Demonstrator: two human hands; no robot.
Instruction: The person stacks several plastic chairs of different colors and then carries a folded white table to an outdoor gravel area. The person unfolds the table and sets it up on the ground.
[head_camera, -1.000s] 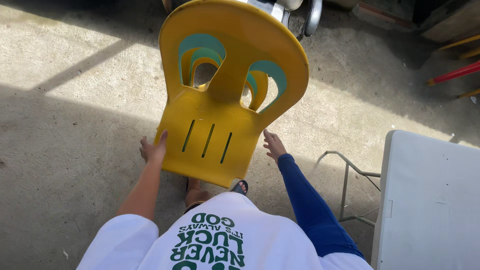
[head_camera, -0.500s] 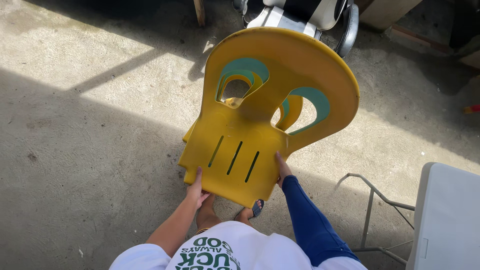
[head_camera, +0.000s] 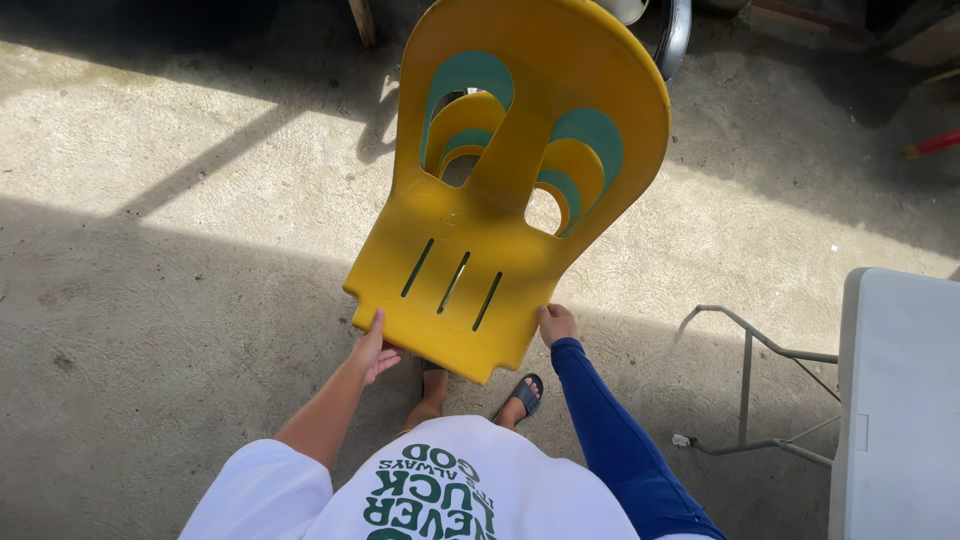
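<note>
- The concrete floor (head_camera: 150, 300) lies under everything, part sun, part shade.
- A yellow plastic chair (head_camera: 500, 200) is held up off the floor in front of the person, seat edge nearest; it seems to be mid-carry, so the next move calls for a steady two-sided hold.
- A white folding desk (head_camera: 900, 400) stands at the right, nothing visible on it.
- No containers show.
- The left hand (head_camera: 372, 350) clasps the seat's left corner.
- The right hand (head_camera: 556, 324) clasps its right edge.
</note>
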